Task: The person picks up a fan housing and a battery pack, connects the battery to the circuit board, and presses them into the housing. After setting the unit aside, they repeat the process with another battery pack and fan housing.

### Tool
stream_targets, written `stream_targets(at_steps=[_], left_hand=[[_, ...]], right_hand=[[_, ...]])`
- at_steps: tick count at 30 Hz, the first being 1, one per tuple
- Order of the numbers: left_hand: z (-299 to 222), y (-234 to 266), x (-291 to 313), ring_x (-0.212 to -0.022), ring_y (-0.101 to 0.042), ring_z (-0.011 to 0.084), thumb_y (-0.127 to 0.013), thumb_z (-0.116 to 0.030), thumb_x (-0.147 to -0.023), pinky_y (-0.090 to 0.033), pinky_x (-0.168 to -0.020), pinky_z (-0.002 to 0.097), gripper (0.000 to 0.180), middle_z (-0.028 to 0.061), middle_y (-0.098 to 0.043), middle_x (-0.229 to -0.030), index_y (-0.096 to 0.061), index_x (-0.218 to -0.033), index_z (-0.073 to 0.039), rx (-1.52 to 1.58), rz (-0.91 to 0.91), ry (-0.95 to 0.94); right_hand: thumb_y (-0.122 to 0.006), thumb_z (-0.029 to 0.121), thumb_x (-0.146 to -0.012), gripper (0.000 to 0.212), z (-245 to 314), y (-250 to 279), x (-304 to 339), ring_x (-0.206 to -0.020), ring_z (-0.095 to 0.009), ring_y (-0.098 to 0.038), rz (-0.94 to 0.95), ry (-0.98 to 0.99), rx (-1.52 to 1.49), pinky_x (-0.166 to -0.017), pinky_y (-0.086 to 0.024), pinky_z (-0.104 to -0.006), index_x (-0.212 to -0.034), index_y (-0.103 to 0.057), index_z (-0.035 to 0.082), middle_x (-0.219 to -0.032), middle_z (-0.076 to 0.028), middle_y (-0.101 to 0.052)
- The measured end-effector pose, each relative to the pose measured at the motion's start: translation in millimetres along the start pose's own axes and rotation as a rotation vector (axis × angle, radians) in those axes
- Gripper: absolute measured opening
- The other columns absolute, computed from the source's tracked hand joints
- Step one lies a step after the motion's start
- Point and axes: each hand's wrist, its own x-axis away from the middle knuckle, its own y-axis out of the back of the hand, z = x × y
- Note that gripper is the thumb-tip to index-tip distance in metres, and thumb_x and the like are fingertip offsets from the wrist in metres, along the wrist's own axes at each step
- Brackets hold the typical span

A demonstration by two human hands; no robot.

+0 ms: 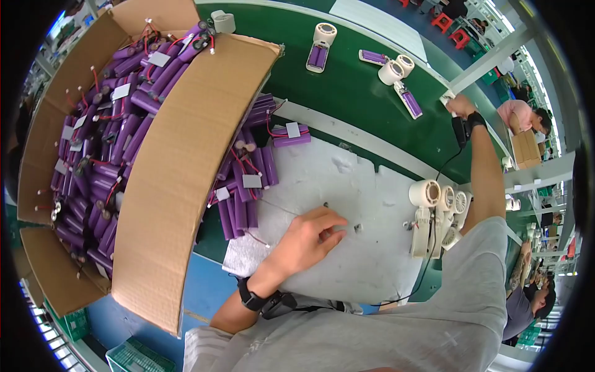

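Observation:
My left hand (310, 235) hovers over a white foam sheet (347, 211), its fingers loosely curled and the thumb apart, with nothing visible in it. Far to the right, my right arm reaches to the bench's edge. There my right hand (460, 106) is closed beside a small white piece (447, 97); the fingers hide what they hold. Left of the foam lie several purple battery packs (242, 180) with red and black leads. White handheld fan bodies (424, 193) stand grouped on the foam's right side, a black cable running past them.
A large cardboard box (186, 161) full of purple battery packs (124, 124) fills the left. On the green bench (279, 25), opened fans with purple cells (318, 56) lie toward the back. A green basket (137, 356) is at the lower left. People sit at benches on the right.

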Motion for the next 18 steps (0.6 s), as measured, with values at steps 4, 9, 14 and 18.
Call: stream_targets(at_steps=[4,9,14,18], left_hand=[[-2,-2,5,-0.076,-0.067,0.0201,-0.069,-0.004,-0.082,-0.054,-0.068,0.0302,0.023,0.013,-0.057,-0.122,-0.066,-0.105,-0.005,0.019,-0.076,-0.055],[-22,-1,20,-0.089,-0.065,0.0259,-0.069,-0.006,-0.082,-0.054,-0.074,0.0334,0.035,0.0168,-0.055,-0.125,-0.062,-0.116,-0.007,-0.149,-0.275,-0.08],[-49,33,11,-0.122,-0.047,0.0463,-0.068,-0.014,-0.082,-0.041,-0.103,0.0466,0.051,0.0316,-0.047,-0.131,-0.052,-0.13,-0.004,-0.44,-0.204,-0.115],[-18,53,-50,-0.124,-0.045,0.044,-0.063,-0.012,-0.082,-0.038,-0.103,0.0505,0.048,0.0283,-0.05,-0.13,-0.054,-0.128,-0.005,-0.79,-0.275,-0.074]], right_hand=[[-0.067,0.017,-0.061,0.024,6,37,41,-0.051,-0.029,-0.061,-0.261,0.248,0.004,-0.047,-0.047,-0.0427,-0.076,-0.069,-0.002,-0.066,-0.018,-0.065],[-0.068,0.018,-0.064,0.021,99,36,182,-0.059,-0.029,-0.063,-0.101,0.63,0.082,-0.058,-0.049,-0.0406,-0.069,-0.066,-0.002,-0.064,-0.017,-0.064],[-0.064,0.011,-0.067,0.016,146,17,314,-0.066,-0.041,-0.062,-0.072,0.732,0.0,-0.061,-0.049,-0.0463,-0.071,-0.063,-0.004,-0.068,-0.025,-0.061],[-0.063,0.009,-0.071,0.015,153,-6,371,-0.067,-0.045,-0.06,-0.135,0.854,-0.041,-0.061,-0.049,-0.0482,-0.074,-0.062,-0.006,-0.071,-0.027,-0.06]])
